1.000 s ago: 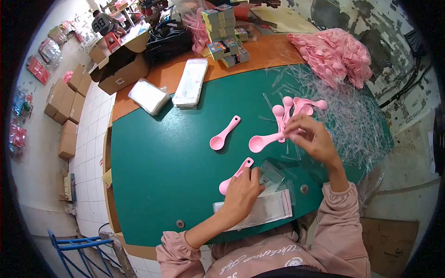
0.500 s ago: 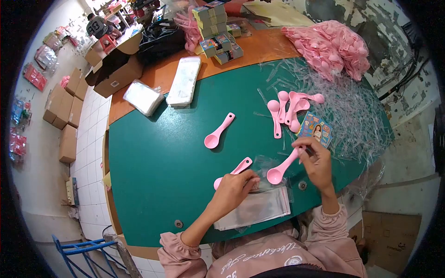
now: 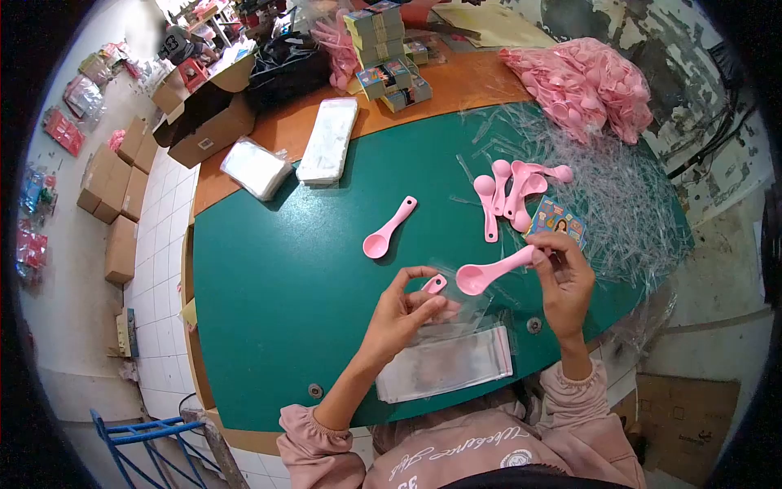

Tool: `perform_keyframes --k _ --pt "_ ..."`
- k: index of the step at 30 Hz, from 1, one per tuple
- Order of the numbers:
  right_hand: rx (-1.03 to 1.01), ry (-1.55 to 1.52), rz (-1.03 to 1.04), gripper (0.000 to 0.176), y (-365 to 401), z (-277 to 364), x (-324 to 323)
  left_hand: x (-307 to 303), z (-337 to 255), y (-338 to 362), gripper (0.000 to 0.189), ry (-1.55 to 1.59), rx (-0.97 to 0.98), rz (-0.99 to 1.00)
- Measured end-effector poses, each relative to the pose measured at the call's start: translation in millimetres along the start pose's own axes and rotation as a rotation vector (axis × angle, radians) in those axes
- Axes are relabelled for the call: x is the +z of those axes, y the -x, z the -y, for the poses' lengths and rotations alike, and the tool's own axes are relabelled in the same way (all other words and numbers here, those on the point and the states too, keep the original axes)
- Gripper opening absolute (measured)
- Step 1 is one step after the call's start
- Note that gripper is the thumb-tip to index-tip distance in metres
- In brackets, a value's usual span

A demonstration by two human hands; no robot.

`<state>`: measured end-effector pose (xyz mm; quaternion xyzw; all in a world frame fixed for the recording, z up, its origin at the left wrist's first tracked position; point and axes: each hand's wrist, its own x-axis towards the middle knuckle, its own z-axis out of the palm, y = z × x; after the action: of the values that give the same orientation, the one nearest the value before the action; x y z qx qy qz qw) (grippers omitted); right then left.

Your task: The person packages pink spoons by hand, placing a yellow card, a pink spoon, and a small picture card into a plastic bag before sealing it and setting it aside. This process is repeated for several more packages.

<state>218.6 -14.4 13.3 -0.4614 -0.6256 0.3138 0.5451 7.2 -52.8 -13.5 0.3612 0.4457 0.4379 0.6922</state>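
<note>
Between the thumb and fingers of my right hand (image 3: pixel 564 281) is the handle end of a pink spoon (image 3: pixel 489 273), its bowl pointing left. My left hand (image 3: pixel 407 314) pinches a clear plastic bag (image 3: pixel 468 308) close to that bowl. Behind the left fingers, the handle of another pink spoon (image 3: pixel 436 284) shows; its bowl is hidden. A stack of clear bags (image 3: pixel 444 367) lies at the near table edge. One more spoon (image 3: pixel 389 229) rests alone on the green table (image 3: pixel 269 310). Several spoons (image 3: pixel 515 194) lie beside a printed card (image 3: pixel 558 220).
Clear plastic strips (image 3: pixel 627 212) are heaped at the right, below a large bag of pink spoons (image 3: pixel 578 85). White packs (image 3: pixel 327 140), card stacks (image 3: pixel 383 49) and an open carton (image 3: pixel 208 122) stand toward the back. A person (image 3: pixel 179 45) is far off.
My left hand has lifted and opened wider, raising a clear bag from the stack. My right hand has tilted its spoon flatter, with the bowl moved up and left toward the bag.
</note>
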Motion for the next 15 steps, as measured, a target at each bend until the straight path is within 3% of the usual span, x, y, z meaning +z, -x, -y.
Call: perform_keyframes --k 3,8,15 --pt "-0.001 -0.113 -0.055 0.01 -2 12 4 -1 1 0 0.034 -0.046 -0.002 0.032" --pt "0.006 -0.078 0.112 0.011 -2 17 4 -2 -1 0 0.038 -0.126 -0.003 0.057" --pt "-0.028 -0.032 0.19 0.012 0 18 8 0 0 1 0.039 -0.192 -0.009 0.093"
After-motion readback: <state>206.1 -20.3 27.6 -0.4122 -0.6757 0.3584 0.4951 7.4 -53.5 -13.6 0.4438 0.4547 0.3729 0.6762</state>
